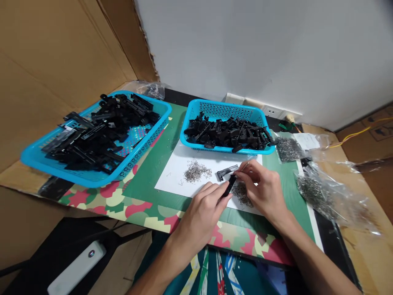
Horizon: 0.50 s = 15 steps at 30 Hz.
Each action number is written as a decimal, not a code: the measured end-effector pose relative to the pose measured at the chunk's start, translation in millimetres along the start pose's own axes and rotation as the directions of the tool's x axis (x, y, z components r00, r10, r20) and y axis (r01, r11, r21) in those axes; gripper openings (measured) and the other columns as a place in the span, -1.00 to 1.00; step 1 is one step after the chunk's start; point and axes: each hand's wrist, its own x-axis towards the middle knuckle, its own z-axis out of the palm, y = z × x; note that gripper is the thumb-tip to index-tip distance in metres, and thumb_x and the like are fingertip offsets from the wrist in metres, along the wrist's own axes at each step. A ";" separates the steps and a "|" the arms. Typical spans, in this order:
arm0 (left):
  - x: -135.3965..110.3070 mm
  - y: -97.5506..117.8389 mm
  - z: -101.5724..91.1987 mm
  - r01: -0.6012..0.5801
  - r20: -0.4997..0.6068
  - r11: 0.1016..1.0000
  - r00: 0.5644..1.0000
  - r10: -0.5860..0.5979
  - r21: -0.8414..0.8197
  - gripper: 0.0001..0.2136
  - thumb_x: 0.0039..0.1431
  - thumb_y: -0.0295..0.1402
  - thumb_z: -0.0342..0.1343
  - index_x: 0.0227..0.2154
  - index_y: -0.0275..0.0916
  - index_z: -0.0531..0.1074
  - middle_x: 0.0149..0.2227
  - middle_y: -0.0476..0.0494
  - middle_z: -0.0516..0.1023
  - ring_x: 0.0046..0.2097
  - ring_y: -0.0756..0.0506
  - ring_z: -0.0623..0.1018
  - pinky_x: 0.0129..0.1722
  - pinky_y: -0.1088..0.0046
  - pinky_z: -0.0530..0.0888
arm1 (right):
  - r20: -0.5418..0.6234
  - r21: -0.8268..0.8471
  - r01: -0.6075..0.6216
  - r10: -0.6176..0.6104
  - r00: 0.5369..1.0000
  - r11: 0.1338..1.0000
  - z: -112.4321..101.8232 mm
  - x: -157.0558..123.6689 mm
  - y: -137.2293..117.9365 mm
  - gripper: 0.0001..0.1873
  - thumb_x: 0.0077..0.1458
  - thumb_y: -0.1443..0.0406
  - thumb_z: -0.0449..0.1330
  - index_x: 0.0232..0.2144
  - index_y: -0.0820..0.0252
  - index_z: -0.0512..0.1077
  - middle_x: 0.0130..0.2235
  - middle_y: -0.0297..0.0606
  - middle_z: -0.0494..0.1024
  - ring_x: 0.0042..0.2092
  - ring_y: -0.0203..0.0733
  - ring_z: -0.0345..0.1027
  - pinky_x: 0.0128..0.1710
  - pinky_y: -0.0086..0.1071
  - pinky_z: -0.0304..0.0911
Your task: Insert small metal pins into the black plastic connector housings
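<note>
My left hand (205,209) grips a small black plastic part (229,186) over a white sheet (175,170) on the table. My right hand (260,186) pinches the top end of the same part, fingers closed, with a thin metal wire clip at its fingertips. Another black part (226,171) lies on the sheet just beyond my hands. A small heap of metal clips (196,171) lies left of it, and a second heap (241,192) sits partly under my right hand.
Two blue baskets hold black plastic parts: a large one (46,157) at left, a smaller one (196,108) behind the sheet. Clear bags of metal clips (319,192) lie at right. Cardboard walls stand at left. A white device (76,268) lies below the table edge.
</note>
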 end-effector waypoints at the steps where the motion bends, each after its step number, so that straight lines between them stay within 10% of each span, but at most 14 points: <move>1: 0.8 -0.8 0.4 0.002 -0.006 1.000 1.000 -0.002 0.003 -0.74 0.51 -0.37 0.04 0.14 -0.17 0.51 -0.20 -0.13 0.59 -0.12 -0.14 0.57 -0.14 0.32 0.53 | 0.000 -0.001 0.006 -0.006 1.000 1.000 1.5 0.3 0.1 -0.89 0.35 0.27 0.14 -0.28 0.08 0.40 -0.38 -0.34 0.57 -0.40 -0.22 0.48 -0.33 -0.38 0.34; 10: 1.6 2.9 -7.6 0.188 -0.079 0.971 0.976 -0.201 -0.150 -0.74 0.48 -0.27 0.06 0.14 -0.12 0.45 -0.31 -0.01 0.53 -0.30 -0.06 0.54 -0.29 0.46 0.48 | -0.074 0.165 0.059 -0.047 0.996 0.984 -37.7 14.1 1.9 -0.87 0.41 0.23 0.09 -0.17 0.11 0.42 -0.29 -0.30 0.57 -0.25 -0.19 0.47 -0.19 -0.32 0.35; 15: -1.1 -1.1 -15.3 0.195 -0.097 0.950 0.970 -0.224 -0.245 -0.80 0.48 -0.20 0.07 0.06 -0.07 0.44 -0.05 -0.06 0.57 -0.09 -0.07 0.59 -0.08 0.45 0.50 | 0.282 -0.010 0.055 -0.050 0.958 0.998 -67.0 20.2 20.3 -0.77 0.40 0.27 0.07 -0.26 0.13 0.51 -0.29 -0.31 0.57 -0.31 -0.21 0.36 -0.28 -0.34 0.23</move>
